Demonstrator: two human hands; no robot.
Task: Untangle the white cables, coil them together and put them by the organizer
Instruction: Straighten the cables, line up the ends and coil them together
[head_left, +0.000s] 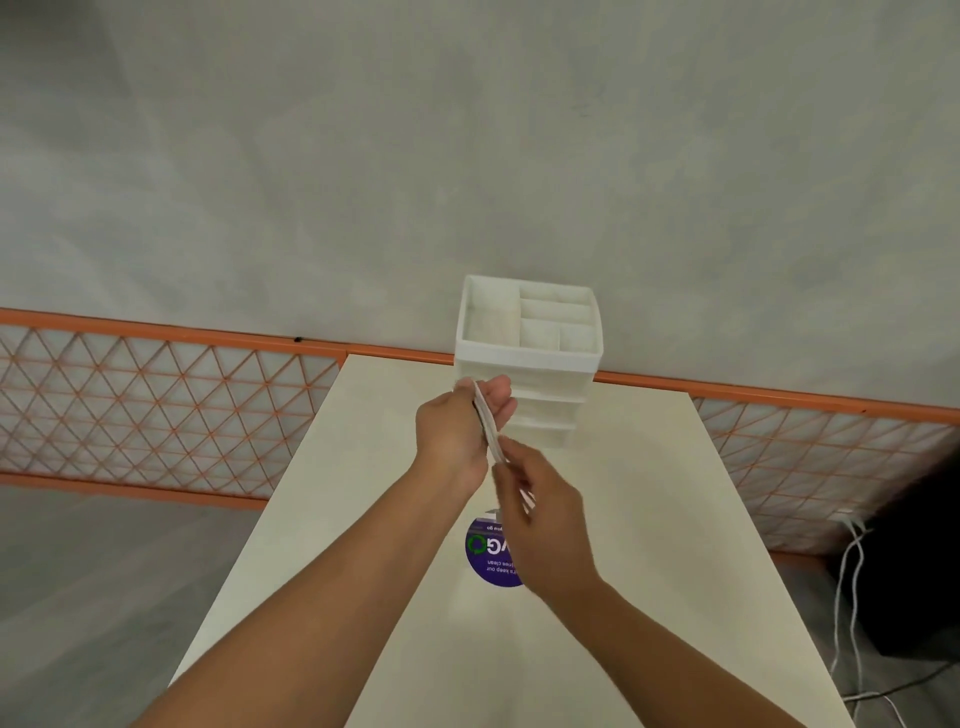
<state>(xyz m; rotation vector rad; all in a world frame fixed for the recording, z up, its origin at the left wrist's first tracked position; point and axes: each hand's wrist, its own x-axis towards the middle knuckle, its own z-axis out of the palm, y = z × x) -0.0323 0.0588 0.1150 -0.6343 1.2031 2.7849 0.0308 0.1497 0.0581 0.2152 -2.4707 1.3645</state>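
Both hands, left hand (457, 431) and right hand (540, 514), hold white cables (488, 428) between them.

The organizer (529, 358) looks like matt white plastic, the table (649, 519) smooth and matt cream (laminate, seemingly), its round sticker (485, 556) glossy purple.

Two hands are showing above one tabletop (597, 519): the left hand (457, 431) and the right hand (545, 514), sharing one bundle of white cables (488, 431); its strand count is not discernible. One white organizer (530, 358) is standing at the far edge, showing five top compartments and three drawer fronts. One round purple sticker (485, 558) is lying on the surface.
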